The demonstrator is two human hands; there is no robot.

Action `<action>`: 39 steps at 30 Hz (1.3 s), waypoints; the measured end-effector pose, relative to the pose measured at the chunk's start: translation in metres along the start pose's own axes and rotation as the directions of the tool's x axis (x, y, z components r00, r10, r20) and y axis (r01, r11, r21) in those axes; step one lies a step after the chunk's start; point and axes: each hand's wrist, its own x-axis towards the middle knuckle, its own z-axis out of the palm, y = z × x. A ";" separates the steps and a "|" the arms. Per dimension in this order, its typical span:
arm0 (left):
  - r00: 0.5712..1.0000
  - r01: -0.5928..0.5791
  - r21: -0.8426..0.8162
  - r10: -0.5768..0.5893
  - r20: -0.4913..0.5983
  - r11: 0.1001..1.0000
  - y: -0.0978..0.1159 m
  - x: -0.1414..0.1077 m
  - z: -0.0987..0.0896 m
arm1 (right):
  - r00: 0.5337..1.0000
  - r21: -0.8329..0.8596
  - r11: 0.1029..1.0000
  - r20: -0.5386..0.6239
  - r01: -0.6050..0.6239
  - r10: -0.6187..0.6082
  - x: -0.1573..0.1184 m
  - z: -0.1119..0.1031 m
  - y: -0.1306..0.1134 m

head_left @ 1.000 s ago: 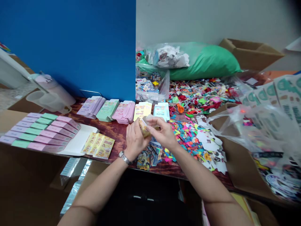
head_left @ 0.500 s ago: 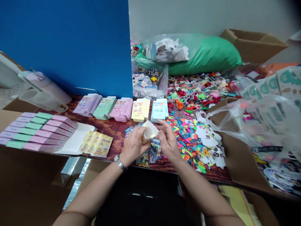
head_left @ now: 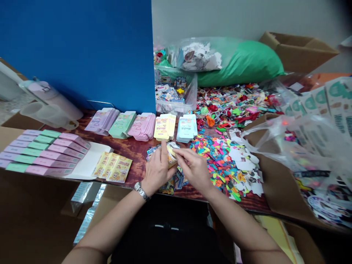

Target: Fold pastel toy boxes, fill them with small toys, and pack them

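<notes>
My left hand is wrapped around a small yellow carton, with the index finger stretched along its top. Thumb and fingers of my right hand pinch at the carton's upper end, by its flap. Much of the carton is hidden behind both hands. Under it lies a spread of small printed cards. Just beyond are stacks of flat yellow cartons and light blue cartons. Several filled yellow boxes lean in a row left of my left hand.
Pink, green and purple boxes stand in rows at the left. Colourful small pieces and white cut-outs heap at the right. A clear plastic bin and a green bag are behind. A blue panel rises at the back left.
The carton's open mouth, facing up before, is now covered by its flap and my fingers. My right hand has moved left onto the carton, and its spread fingers have closed into a pinch.
</notes>
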 end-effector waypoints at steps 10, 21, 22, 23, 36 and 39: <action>0.994 -0.112 0.038 0.112 0.017 0.993 -0.006 0.005 -0.010 | 0.996 0.119 0.990 -0.038 -0.074 0.079 -0.013 0.017 0.012; 0.991 -0.110 -0.681 0.027 -0.131 0.724 -0.027 0.002 -0.006 | 0.902 0.537 0.727 0.203 -0.428 0.381 -0.010 0.026 0.019; 0.990 -0.096 -0.697 -0.005 -0.141 0.711 -0.028 0.001 -0.006 | 0.927 0.412 0.832 0.224 -0.370 0.302 -0.015 0.024 0.022; 0.988 -0.076 -0.706 -0.043 -0.149 0.704 -0.031 0.001 -0.007 | 0.941 0.267 0.922 0.262 -0.282 0.212 -0.021 0.023 0.025; 0.982 0.129 -0.703 -0.189 -0.008 0.700 -0.043 -0.010 0.003 | 0.885 -0.366 0.926 0.456 0.096 0.089 -0.055 0.039 0.040; 0.979 0.138 -0.672 -0.205 -0.020 0.727 -0.047 -0.012 0.005 | 0.924 -0.132 0.990 0.373 -0.040 0.087 -0.046 0.020 0.043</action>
